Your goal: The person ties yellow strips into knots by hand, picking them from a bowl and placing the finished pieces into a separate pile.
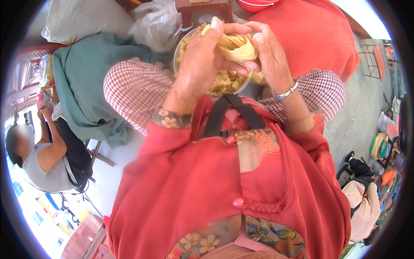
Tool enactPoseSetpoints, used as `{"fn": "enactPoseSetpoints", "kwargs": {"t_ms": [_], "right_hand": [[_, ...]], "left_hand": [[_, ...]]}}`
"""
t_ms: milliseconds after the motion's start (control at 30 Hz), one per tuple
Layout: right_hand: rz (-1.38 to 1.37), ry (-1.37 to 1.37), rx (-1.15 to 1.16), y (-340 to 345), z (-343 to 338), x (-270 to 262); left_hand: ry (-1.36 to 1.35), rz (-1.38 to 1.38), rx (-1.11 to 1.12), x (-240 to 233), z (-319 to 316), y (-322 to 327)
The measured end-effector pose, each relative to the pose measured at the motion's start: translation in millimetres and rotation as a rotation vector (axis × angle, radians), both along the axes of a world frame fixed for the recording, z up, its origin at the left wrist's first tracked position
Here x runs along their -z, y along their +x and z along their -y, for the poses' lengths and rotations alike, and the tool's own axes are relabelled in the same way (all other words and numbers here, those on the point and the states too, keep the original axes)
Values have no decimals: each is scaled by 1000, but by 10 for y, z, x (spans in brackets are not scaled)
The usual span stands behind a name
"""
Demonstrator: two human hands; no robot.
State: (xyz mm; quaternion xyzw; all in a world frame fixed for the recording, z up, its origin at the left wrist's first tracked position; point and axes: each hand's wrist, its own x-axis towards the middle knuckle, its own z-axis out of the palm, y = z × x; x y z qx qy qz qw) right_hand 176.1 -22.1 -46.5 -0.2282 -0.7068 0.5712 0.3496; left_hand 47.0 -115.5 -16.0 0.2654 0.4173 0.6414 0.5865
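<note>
Between my hands is a looped bundle of pale yellow flat strips (237,48), which look like dried plant leaf or husk. My left hand (203,55) grips its left side, thumb raised at the top and fingers running behind. On the right side, my right hand (273,53) curls its thumb and fingers around the bundle's edge. Directly below both hands stands a round, pale-rimmed tub (176,60) between my knees. Many short yellow folded pieces (228,81) fill it. My hands cover much of the tub's upper part.
A red wooden stool (204,7) and a white plastic bag (157,26) stand beyond the tub. Green cloth (93,81) lies left, red cloth (310,35) right. A red bucket (255,5) is at the top. One person (48,158) sits left, another (362,197) right.
</note>
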Motion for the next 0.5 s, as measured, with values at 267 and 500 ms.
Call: {"fn": "enactPoseSetpoints", "kwargs": {"t_ms": [267, 500], "right_hand": [[237, -18, -72, 372, -75, -155], [300, 79, -2, 530, -28, -155]], "left_hand": [[151, 538, 92, 179, 21, -247], [77, 425, -20, 65, 29, -214]]}}
